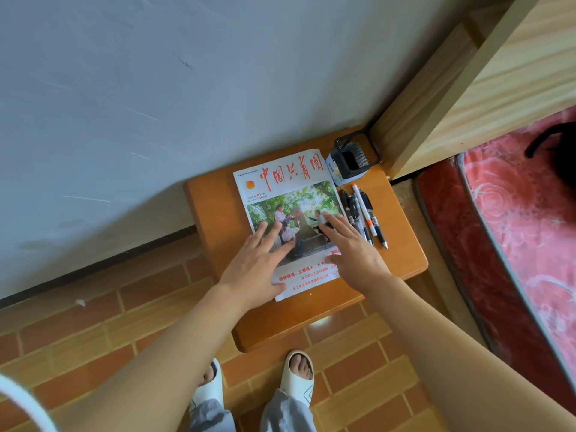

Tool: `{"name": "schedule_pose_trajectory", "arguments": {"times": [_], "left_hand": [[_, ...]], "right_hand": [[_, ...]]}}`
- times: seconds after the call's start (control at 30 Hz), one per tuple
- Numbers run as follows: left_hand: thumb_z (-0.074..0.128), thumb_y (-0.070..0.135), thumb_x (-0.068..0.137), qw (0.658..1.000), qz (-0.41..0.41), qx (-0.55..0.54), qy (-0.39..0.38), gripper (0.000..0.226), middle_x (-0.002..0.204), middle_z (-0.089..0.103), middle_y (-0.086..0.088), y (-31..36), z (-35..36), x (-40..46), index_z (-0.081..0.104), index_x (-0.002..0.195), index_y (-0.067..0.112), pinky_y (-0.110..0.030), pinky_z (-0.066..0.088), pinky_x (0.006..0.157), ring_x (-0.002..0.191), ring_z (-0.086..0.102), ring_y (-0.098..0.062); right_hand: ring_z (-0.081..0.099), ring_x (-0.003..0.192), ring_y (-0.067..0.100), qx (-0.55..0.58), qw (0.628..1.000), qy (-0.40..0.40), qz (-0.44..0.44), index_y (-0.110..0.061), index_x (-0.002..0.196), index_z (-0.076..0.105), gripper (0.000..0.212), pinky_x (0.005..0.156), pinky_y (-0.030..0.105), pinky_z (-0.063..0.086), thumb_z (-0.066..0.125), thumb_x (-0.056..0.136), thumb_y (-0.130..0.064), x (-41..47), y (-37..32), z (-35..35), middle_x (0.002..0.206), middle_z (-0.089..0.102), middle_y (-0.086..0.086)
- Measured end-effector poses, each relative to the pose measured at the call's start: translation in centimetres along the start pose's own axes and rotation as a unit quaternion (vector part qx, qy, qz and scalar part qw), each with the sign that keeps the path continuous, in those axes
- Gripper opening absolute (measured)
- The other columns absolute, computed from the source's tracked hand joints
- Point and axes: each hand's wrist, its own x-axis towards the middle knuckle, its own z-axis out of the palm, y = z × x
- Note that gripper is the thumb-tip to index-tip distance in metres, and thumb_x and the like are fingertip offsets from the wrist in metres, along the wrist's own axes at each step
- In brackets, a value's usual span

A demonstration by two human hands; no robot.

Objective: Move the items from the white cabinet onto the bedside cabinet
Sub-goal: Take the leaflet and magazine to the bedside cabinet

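On the left, a grey-white wall (124, 104) is standing behind the scene, and a floor of brown brick-pattern tiles (93, 322) is lying below it. The bedside cabinet (212, 207), made of orange-brown wood, is sitting against the wall, with its tabletop facing up.

A magazine (290, 194) with red Chinese title letters and a photo of people under trees is lying flat on the tabletop, slightly turned. The left hand (258, 263) is resting on the lower left part of the magazine, with fingers straight and spread, pressing flat and gripping nothing. The right hand (352, 247) is resting on the lower right part of the magazine, also with fingers straight and flat, holding nothing.

Just beside the right edge of the magazine, several pens (363, 213) are lying together on the tabletop, one of them white with an orange band, the others dark. Behind the pens, near the back corner, a black mesh pen holder (355, 159) is lying tilted on its side, touching the top right corner of the magazine.

At the bottom, two feet in white slippers (297, 378) are standing on the floor before the cabinet. On the right, a light wooden bed frame (498, 73) is rising beside the cabinet, and a red patterned mattress (514, 229) is lying under it.
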Motion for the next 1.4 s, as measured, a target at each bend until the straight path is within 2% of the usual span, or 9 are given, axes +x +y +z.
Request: {"name": "schedule_pose_trajectory", "arguments": {"times": [0.13,0.3,0.4,0.53,0.83,1.03,1.2,1.4], "left_hand": [[0.071,0.055,0.089,1.000,0.001,-0.005,0.011,0.093,0.172,-0.016,0.001,0.5,0.4,0.4,0.016,0.162,0.038,-0.045,0.003,0.126,0.157,-0.019,-0.027],[0.071,0.054,0.090,1.000,0.003,-0.001,0.017,0.092,0.173,-0.012,-0.001,0.7,0.6,0.3,0.018,0.163,0.035,-0.044,0.001,0.123,0.158,-0.016,-0.028],[0.066,0.057,0.092,0.999,-0.001,0.031,0.015,0.088,0.173,-0.006,-0.003,0.8,0.7,-0.3,0.019,0.162,0.033,-0.054,0.009,0.128,0.159,-0.010,-0.030],[0.059,0.060,0.094,0.997,-0.034,0.052,0.046,0.081,0.172,0.008,-0.006,0.9,1.7,-2.8,0.022,0.160,0.031,-0.059,0.012,0.124,0.159,0.000,-0.032],[0.048,0.062,0.097,0.988,-0.112,0.083,0.058,0.074,0.171,0.019,-0.006,1.1,-0.3,-11.1,0.028,0.160,0.028,-0.061,0.022,0.123,0.158,0.011,-0.032],[0.053,0.053,0.098,0.983,-0.144,0.068,0.091,0.068,0.167,0.029,-0.009,3.1,-5.7,-16.3,0.037,0.156,0.023,-0.062,0.025,0.122,0.156,0.020,-0.032],[0.054,0.051,0.098,0.979,-0.153,0.070,0.112,0.066,0.165,0.032,-0.009,5.8,-10.5,-21.0,0.039,0.155,0.021,-0.064,0.023,0.122,0.155,0.022,-0.032],[0.050,0.053,0.098,0.974,-0.157,0.097,0.129,0.065,0.163,0.036,-0.010,10.2,-15.5,-26.5,0.040,0.153,0.020,-0.065,0.030,0.117,0.152,0.028,-0.033]], "right_hand": [[-0.008,0.158,0.009,-0.025,1.000,-0.005,-0.008,-0.026,0.163,0.025,0.080,0.116,0.036,0.043,0.070,0.097,-0.016,0.0,0.5,-0.1,0.172,0.003,-0.014],[-0.008,0.159,0.011,-0.021,1.000,0.007,-0.005,-0.024,0.163,0.024,0.083,0.121,0.035,0.031,0.070,0.096,-0.009,-0.3,0.5,0.5,0.173,0.002,-0.011],[-0.004,0.159,0.016,-0.037,0.999,0.004,-0.014,-0.021,0.163,0.025,0.077,0.125,0.038,0.026,0.067,0.099,-0.013,-0.5,0.5,0.6,0.173,0.006,-0.005],[0.005,0.159,0.023,-0.060,0.998,-0.018,-0.028,-0.023,0.161,0.029,0.070,0.126,0.046,0.028,0.064,0.101,-0.021,-2.5,0.7,0.5,0.172,0.014,0.000],[0.010,0.159,0.023,-0.071,0.997,0.002,-0.019,-0.027,0.162,0.027,0.068,0.128,0.039,0.008,0.060,0.103,-0.038,-8.2,-0.6,-2.5,0.172,0.014,-0.001],[0.013,0.159,0.022,-0.066,0.997,0.014,-0.039,-0.025,0.161,0.029,0.069,0.129,0.045,0.016,0.062,0.101,-0.039,-12.2,-4.0,-5.9,0.171,0.019,0.001],[0.021,0.157,0.025,-0.063,0.997,0.030,-0.044,-0.023,0.159,0.033,0.070,0.127,0.048,0.022,0.064,0.099,-0.041,-16.8,-7.3,-9.0,0.168,0.028,0.003],[0.024,0.155,0.026,-0.057,0.997,0.041,-0.035,-0.022,0.159,0.033,0.069,0.125,0.050,0.025,0.061,0.100,-0.043,-23.4,-10.0,-13.3,0.167,0.031,0.004]]}}
